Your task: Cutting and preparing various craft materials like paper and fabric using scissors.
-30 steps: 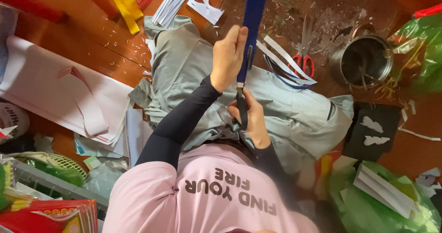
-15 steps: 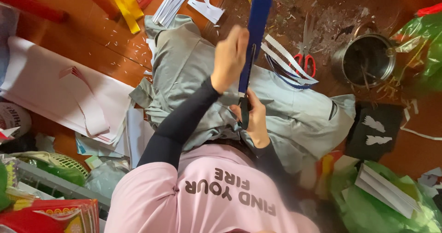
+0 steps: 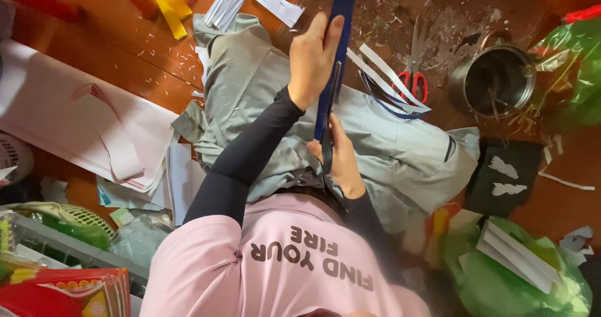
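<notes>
My left hand (image 3: pixel 315 55) is stretched out in front of me and grips a long dark blue paper strip (image 3: pixel 344 1), holding it upright. My right hand (image 3: pixel 342 162) is just below it, close to my chest, shut on a pair of dark scissors (image 3: pixel 330 113). The scissor blades lie along the lower edge of the blue strip. Both arms wear black sleeves, and a pink shirt fills the bottom of the view.
Grey cloth (image 3: pixel 250 82) lies spread under my hands on a wooden floor (image 3: pixel 113 48) littered with paper scraps. Red-handled scissors (image 3: pixel 414 73), white strips (image 3: pixel 383 73) and a metal pot (image 3: pixel 494 80) lie at the right. White sheets (image 3: pixel 69 120) lie left, a green bag (image 3: pixel 519 270) lower right.
My left hand has slid slightly further up the blue strip. My right hand with the scissors has stayed about where it was.
</notes>
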